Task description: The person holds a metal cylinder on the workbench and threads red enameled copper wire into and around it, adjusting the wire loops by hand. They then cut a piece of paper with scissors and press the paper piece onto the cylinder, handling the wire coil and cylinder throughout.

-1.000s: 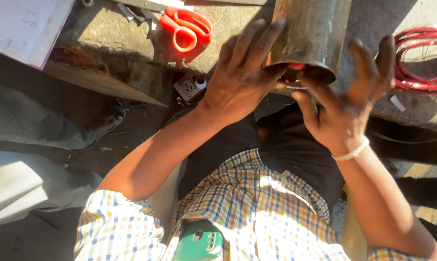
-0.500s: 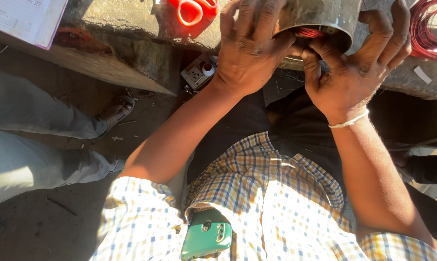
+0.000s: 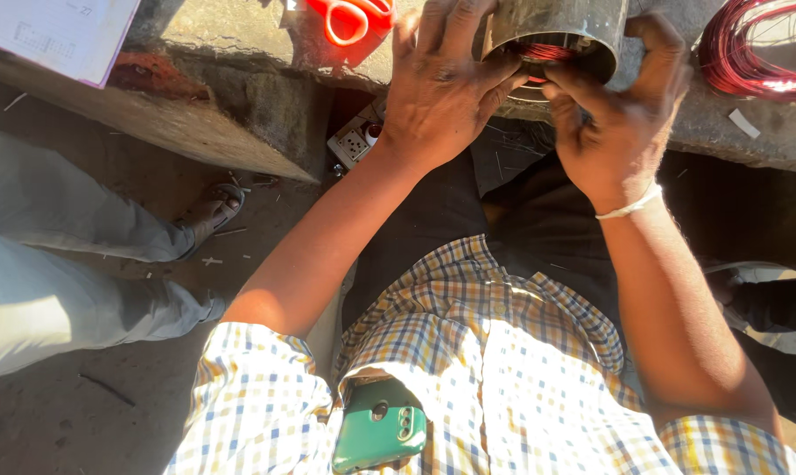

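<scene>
Two hands grip one dark metal cylinder (image 3: 556, 26) between them — left hand (image 3: 442, 88) flat on its side; right hand (image 3: 622, 119) fingering its red winding (image 3: 547, 51).

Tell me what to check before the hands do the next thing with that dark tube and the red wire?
1. Left hand gripping the metal cylinder: ok.
2. Right hand fingers at the cylinder's open end: ok.
3. Red wire winding seated inside: cannot tell, mostly hidden.
4. Cylinder resting steady on the stone ledge: ok.
5. Scissors away from the fingers: ok.
6. Spare wire coil apart from the hands: ok.
</scene>
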A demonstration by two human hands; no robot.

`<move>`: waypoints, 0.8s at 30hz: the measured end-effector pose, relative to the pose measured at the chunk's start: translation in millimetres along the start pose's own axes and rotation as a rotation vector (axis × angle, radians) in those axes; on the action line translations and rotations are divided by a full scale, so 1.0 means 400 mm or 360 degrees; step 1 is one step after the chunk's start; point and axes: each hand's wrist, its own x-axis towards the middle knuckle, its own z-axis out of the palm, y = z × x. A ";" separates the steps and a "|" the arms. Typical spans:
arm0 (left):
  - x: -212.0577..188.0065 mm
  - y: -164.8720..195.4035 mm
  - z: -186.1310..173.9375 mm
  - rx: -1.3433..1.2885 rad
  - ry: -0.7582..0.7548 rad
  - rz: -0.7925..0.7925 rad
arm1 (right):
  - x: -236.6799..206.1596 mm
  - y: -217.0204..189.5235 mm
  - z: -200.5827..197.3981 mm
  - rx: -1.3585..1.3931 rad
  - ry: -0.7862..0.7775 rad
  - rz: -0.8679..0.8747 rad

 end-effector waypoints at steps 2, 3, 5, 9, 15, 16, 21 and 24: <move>-0.007 0.009 -0.010 -0.0293 0.0025 -0.0017 | -0.005 -0.011 0.009 0.0276 0.0083 0.0184; -0.011 0.017 -0.011 -0.0437 0.0042 -0.0024 | -0.016 -0.025 0.013 0.0325 0.0147 0.0294; -0.018 0.041 -0.005 -0.0671 -0.0022 -0.0294 | -0.031 -0.049 0.029 0.0484 0.0230 0.0470; -0.019 0.082 0.033 -0.0777 0.0240 -0.0351 | -0.030 -0.069 0.050 0.0592 0.0354 0.0407; 0.008 0.067 0.051 -0.0809 0.0199 -0.0569 | 0.025 -0.073 0.016 0.0937 0.0257 0.0816; 0.014 0.059 0.049 -0.0833 -0.0014 -0.0721 | 0.036 -0.072 0.009 0.0636 0.0113 0.0904; 0.059 -0.002 0.057 -0.1001 -0.0313 -0.0695 | 0.088 -0.030 -0.008 0.1195 -0.0153 0.0952; 0.063 -0.021 0.065 -0.1060 -0.0692 -0.1094 | 0.084 -0.017 0.006 0.1185 -0.0160 0.1049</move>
